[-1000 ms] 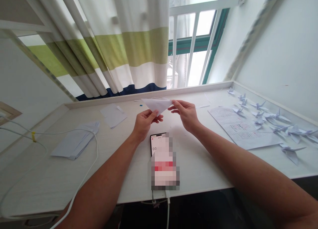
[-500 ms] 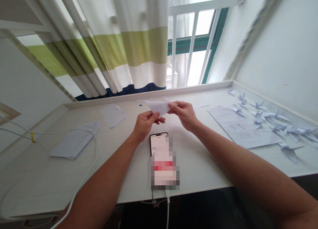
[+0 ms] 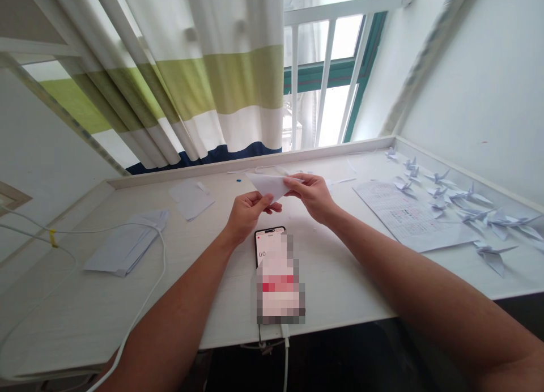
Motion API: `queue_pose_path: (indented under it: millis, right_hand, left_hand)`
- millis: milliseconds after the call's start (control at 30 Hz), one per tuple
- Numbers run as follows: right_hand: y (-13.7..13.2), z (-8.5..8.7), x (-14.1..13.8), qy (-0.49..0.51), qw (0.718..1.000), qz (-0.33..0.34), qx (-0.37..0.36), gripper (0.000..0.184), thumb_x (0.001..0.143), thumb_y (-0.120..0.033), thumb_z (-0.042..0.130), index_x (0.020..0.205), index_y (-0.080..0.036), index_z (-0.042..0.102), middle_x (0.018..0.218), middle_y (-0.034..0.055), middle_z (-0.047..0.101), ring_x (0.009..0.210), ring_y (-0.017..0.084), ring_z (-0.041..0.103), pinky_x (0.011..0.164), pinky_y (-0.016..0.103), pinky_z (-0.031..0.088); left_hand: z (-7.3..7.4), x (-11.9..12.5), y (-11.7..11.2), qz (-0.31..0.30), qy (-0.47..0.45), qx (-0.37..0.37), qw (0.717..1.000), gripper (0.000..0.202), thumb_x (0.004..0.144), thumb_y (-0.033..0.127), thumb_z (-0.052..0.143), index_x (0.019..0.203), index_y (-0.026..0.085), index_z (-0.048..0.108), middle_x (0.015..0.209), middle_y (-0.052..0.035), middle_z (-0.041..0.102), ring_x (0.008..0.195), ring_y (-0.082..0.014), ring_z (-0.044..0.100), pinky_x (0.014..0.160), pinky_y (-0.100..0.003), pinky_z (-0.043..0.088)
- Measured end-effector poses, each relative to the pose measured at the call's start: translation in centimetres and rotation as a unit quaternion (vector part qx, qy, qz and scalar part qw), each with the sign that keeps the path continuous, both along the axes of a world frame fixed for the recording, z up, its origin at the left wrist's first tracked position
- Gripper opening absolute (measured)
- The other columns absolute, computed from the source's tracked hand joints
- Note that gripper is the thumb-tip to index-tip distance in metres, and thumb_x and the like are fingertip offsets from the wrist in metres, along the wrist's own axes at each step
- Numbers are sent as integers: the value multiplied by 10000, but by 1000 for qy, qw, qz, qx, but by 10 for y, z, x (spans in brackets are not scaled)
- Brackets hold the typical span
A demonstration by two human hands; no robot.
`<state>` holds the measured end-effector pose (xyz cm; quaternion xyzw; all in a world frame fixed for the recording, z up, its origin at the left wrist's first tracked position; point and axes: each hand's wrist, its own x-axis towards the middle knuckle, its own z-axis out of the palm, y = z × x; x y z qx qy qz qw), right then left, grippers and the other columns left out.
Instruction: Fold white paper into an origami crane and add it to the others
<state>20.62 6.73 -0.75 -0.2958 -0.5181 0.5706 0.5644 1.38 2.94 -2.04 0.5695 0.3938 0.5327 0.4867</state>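
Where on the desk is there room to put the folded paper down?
Bare desk lies between the phone and the printed sheet; more between phone and white cable. The right side is crowded with paper cranes.

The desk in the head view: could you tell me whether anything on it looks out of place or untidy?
Mostly tidy. Small paper scraps lie loose near the far edge, and a white cable loops across the sheet stack. Both hands hold a folded paper triangle.
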Motion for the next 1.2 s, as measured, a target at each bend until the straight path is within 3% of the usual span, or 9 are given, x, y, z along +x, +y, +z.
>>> queue_pose_path:
  millis: [167,333,533,633,933,1200]
  right_hand:
    - [-1,2,0,-11,1000,24,4,278,714,-425,947,853,-205,847,868,44,778,838,188,690,872,412,598]
    - [-1,4,2,-34,999,0,15,249,693,-409,948,784,-211,827,820,32,769,782,179,665,806,391,560]
    - [-2,3,7,-128,986,107,5,289,735,-425,918,893,-195,841,821,39,786,738,171,687,680,316,519]
    - [-2,0,7,-142,982,127,5,285,744,-447,915,842,-194,830,769,32,775,672,157,672,588,283,486]
    - [-6,1,4,-119,984,131,21,280,762,-446,916,834,-193,820,803,37,788,705,163,704,623,289,542]
    - [-6,-3,0,-72,989,127,18,289,731,-437,943,787,-193,798,752,14,759,690,141,677,627,272,526]
  left_hand:
    - [2,2,0,1,26,15,1000,389,840,533,828,896,149,811,791,-121,813,713,-229,731,720,-372,530]
    - [2,-3,2,15,58,43,997,343,835,499,810,730,176,761,683,-87,766,623,-196,660,668,-349,498]
    - [8,-16,1,3,145,66,987,334,804,406,796,586,203,643,529,-4,602,508,-136,484,551,-299,353]
    - [9,-17,0,3,162,83,983,355,782,380,790,544,204,594,524,19,515,531,-127,419,553,-297,308]
    - [10,-16,-2,-41,153,64,985,241,761,351,787,614,191,681,588,-3,574,589,-161,488,583,-308,353]
    - [6,-10,-1,-12,151,79,985,478,880,575,719,618,187,626,609,-2,534,598,-138,443,558,-279,334]
